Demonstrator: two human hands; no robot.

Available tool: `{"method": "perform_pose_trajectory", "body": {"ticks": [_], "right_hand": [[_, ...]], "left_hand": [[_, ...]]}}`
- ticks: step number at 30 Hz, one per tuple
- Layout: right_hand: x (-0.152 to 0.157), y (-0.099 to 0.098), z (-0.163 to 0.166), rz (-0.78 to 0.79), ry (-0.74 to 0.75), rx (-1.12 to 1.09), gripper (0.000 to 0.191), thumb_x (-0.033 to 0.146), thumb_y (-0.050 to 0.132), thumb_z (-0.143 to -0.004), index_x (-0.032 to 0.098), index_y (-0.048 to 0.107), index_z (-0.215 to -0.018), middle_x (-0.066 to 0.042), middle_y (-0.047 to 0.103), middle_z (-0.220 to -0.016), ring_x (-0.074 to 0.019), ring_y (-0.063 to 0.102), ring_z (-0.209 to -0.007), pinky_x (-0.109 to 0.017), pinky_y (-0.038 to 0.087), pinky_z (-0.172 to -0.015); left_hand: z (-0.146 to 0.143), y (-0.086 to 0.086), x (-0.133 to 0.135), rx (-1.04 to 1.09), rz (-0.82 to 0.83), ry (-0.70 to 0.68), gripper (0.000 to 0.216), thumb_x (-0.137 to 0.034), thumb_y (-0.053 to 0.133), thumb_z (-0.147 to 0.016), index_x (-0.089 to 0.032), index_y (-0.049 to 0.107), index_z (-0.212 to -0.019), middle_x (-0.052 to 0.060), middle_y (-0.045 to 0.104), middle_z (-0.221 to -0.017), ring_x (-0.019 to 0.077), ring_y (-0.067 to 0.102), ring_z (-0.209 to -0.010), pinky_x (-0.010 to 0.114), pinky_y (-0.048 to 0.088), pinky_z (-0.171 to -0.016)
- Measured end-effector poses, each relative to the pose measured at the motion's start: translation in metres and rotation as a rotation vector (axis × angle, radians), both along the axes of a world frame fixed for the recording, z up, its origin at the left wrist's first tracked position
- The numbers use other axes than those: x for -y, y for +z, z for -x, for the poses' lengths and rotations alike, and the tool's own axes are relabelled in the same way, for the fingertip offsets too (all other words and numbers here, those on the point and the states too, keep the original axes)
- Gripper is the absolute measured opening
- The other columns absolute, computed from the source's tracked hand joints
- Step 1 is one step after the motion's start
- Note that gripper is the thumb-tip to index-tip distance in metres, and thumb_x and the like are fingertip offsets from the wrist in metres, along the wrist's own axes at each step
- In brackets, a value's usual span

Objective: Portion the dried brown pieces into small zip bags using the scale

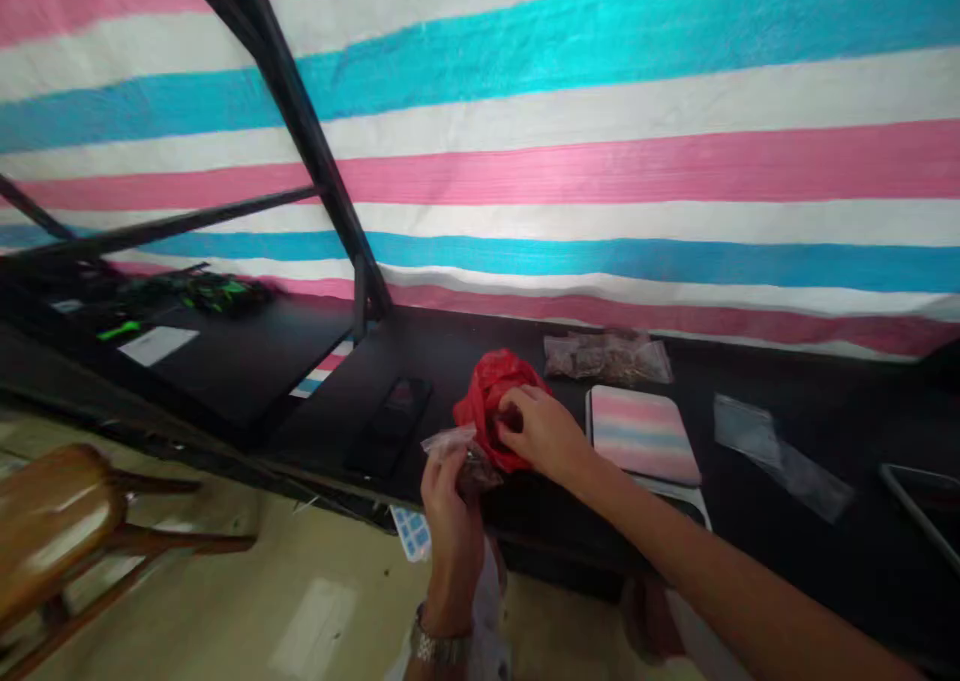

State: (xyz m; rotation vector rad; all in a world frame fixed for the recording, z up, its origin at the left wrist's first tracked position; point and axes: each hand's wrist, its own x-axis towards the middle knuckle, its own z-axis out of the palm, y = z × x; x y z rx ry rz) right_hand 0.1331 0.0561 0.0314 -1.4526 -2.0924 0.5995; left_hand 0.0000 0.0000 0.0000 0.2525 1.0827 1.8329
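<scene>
A crumpled red plastic bag (491, 393) lies on the black table (420, 346). My right hand (541, 431) reaches into the bag's opening with its fingers curled on the red plastic. My left hand (450, 506) is raised just left of it, pinching a small clear plastic pouch (459, 451) with dark contents. The pouch touches the bag's lower left side. A metal watch (439, 647) sits on my left wrist.
A flat mirror-like tray (641, 431) reflecting the stripes lies right of the bag. Behind it sits a clear packet of brown bits (606, 357). An empty clear bag (780, 453), a dark phone (390, 423), a wooden chair (60, 521) and a black metal frame (315, 151) are nearby.
</scene>
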Motion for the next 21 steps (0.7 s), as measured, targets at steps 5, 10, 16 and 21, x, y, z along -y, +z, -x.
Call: {"method": "perform_pose_trajectory", "body": {"ticks": [5, 10, 16, 21], "right_hand": [[0.000, 0.004, -0.003, 0.026, -0.013, -0.029, 0.010, 0.014, 0.077, -0.089, 0.020, 0.071, -0.092, -0.006, 0.079, -0.099, -0.0207, 0.071, -0.091, -0.032, 0.048, -0.084], [0.005, 0.010, -0.006, 0.084, -0.045, -0.088, 0.007, 0.021, 0.074, -0.092, 0.023, 0.073, -0.098, -0.003, 0.082, -0.092, -0.0190, 0.075, -0.082, -0.029, 0.050, -0.076], [0.011, 0.019, -0.005, 0.143, -0.043, -0.100, 0.012, 0.025, 0.072, -0.092, 0.023, 0.075, -0.103, -0.004, 0.085, -0.096, -0.0201, 0.079, -0.088, -0.028, 0.053, -0.079], [0.014, 0.029, -0.005, 0.157, -0.072, -0.051, 0.009, 0.028, 0.071, -0.091, 0.024, 0.078, -0.095, -0.005, 0.084, -0.090, -0.0230, 0.078, -0.086, -0.031, 0.050, -0.077]], "left_hand": [[0.000, 0.001, -0.001, 0.014, -0.014, -0.015, 0.023, -0.027, 0.084, -0.052, -0.020, 0.076, -0.072, -0.002, 0.076, -0.077, 0.0144, 0.071, -0.073, 0.021, 0.057, -0.064], [0.000, -0.001, 0.002, 0.033, -0.003, -0.040, 0.027, -0.030, 0.086, -0.052, -0.019, 0.076, -0.075, -0.003, 0.074, -0.075, 0.0130, 0.067, -0.067, 0.022, 0.054, -0.060], [0.000, -0.001, 0.003, 0.041, 0.000, -0.063, 0.031, -0.032, 0.088, -0.051, -0.018, 0.079, -0.077, -0.001, 0.077, -0.080, 0.0141, 0.069, -0.074, 0.022, 0.056, -0.067], [-0.001, -0.001, 0.003, 0.039, -0.010, -0.053, 0.030, -0.031, 0.088, -0.051, -0.019, 0.078, -0.077, -0.001, 0.078, -0.081, 0.0155, 0.071, -0.075, 0.024, 0.056, -0.069]]}}
